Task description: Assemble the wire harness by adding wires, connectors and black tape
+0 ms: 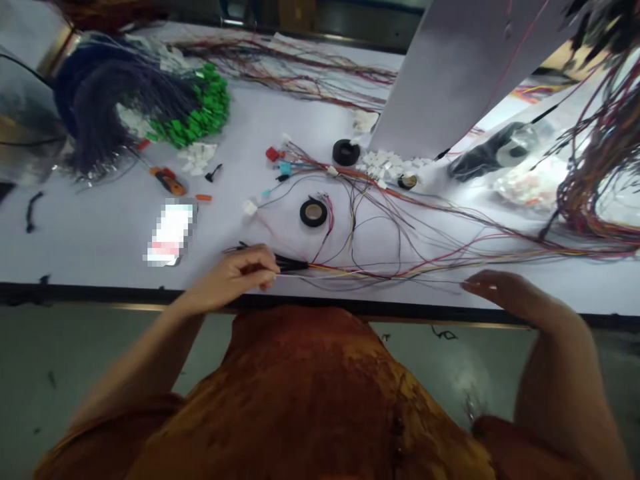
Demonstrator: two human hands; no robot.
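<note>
My left hand [240, 272] is pinched closed near the table's front edge, on the end of a thin wire [350, 274]. Black sleeved ends [293, 264] of a wire harness [430, 267] lie right beside its fingers. Far to the right, my right hand [505, 292] has thumb and fingertips pressed together on a thin wire of the same run. Whether both hands hold one and the same wire I cannot tell. Red, blue and white connectors [285, 168] sit at the harness's other branch, and a roll of black tape [313, 212] lies between the branches.
A phone [173, 232] and an orange-black screwdriver [169, 180] lie at left, before a wire bundle with green connectors [195, 110]. Another tape roll [346, 152] and white connectors [387, 163] sit by a slanted white panel [435, 73]. Thick wire bundles [595, 173] fill the right.
</note>
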